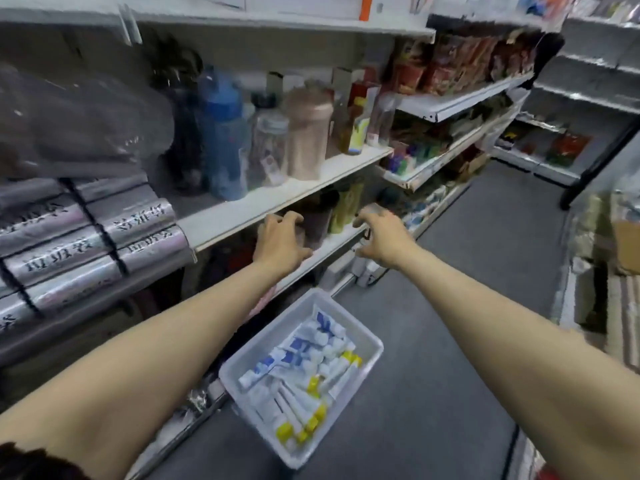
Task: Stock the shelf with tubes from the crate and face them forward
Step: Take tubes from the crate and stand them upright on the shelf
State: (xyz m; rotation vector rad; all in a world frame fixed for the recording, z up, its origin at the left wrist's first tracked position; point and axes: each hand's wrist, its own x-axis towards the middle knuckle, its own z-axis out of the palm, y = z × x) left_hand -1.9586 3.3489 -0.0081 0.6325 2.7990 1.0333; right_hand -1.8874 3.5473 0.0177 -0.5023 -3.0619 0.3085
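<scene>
Crate (349,318) is sitting on the grey floor (450,306) right below the shelving, a white plastic one, and it's full of tubes (304,362). They're mostly white, with blue print and some yellow caps, all lying loose and jumbled. None of them is in a hand.

Both arms are stretched out to the lower shelf (332,242). Left hand (280,237) is over the shelf edge with its fingers spread and bent like a claw, nothing in it, just beside a dark bottle (315,216). It's too blurry to say if it's touching. Right hand (381,237) is a bit further along the same edge, fingers also apart and bent, holding nothing.

Yellow-green bottles (346,209) stand between the two hands, further back. One shelf up there's a blue bottle (221,133) and a brownish flask (308,133), with bundled silvery rolls (104,244) off to the left.
</scene>
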